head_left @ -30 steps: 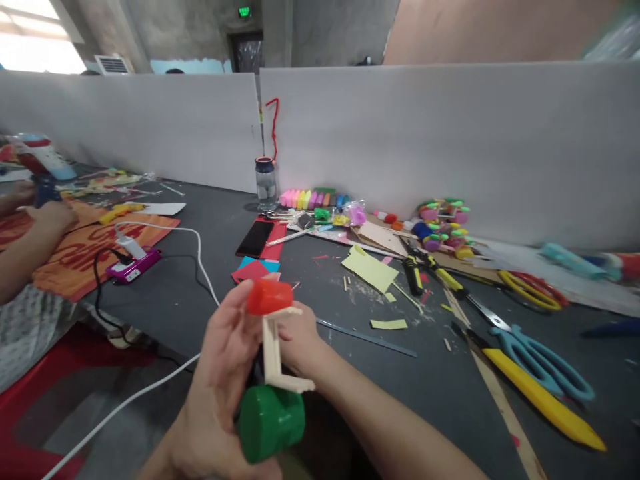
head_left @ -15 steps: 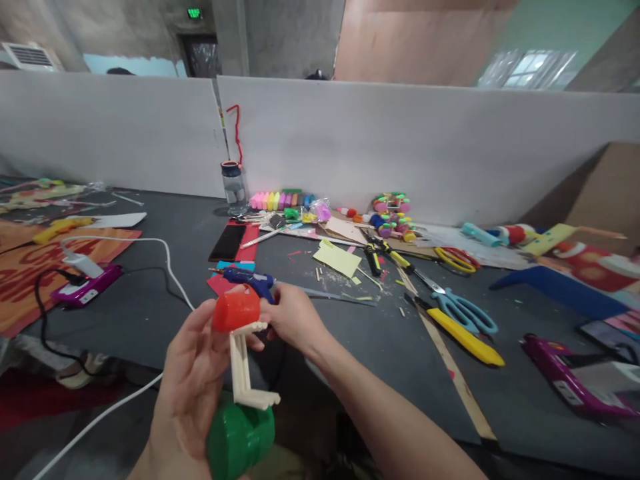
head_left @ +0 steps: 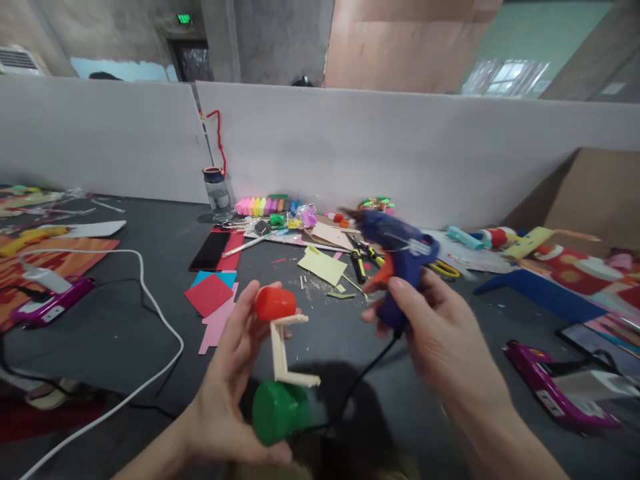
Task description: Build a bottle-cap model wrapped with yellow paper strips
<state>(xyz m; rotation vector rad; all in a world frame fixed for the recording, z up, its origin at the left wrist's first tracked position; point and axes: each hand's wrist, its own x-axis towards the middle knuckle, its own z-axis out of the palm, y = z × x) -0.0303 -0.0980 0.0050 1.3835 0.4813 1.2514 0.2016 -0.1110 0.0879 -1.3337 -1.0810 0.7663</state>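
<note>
My left hand [head_left: 223,393] is curled around a small craft piece. It is made of a red plastic cup-like part [head_left: 276,303] at the top, pale wooden sticks [head_left: 279,353] bent in a bracket shape, and a green plastic cap [head_left: 280,413] at the bottom. Whether the sticks touch the green cap I cannot tell. To the right, my right hand [head_left: 445,333] grips a blue hot glue gun [head_left: 400,250] by its handle, near the orange trigger. Its nozzle points up and left, and a black cord hangs from the handle.
Red and pink paper pieces [head_left: 209,295] lie left of centre, below a black phone [head_left: 210,251]. Behind are a glass jar [head_left: 217,193], yellow paper [head_left: 323,265] and coloured clay [head_left: 265,205]. Purple power strips [head_left: 555,387] and a white cable [head_left: 170,327] flank the hands.
The glue gun has been lifted off the table by my right hand and swung to the right, upright. My left hand with the craft piece has shifted right; the view turned slightly.
</note>
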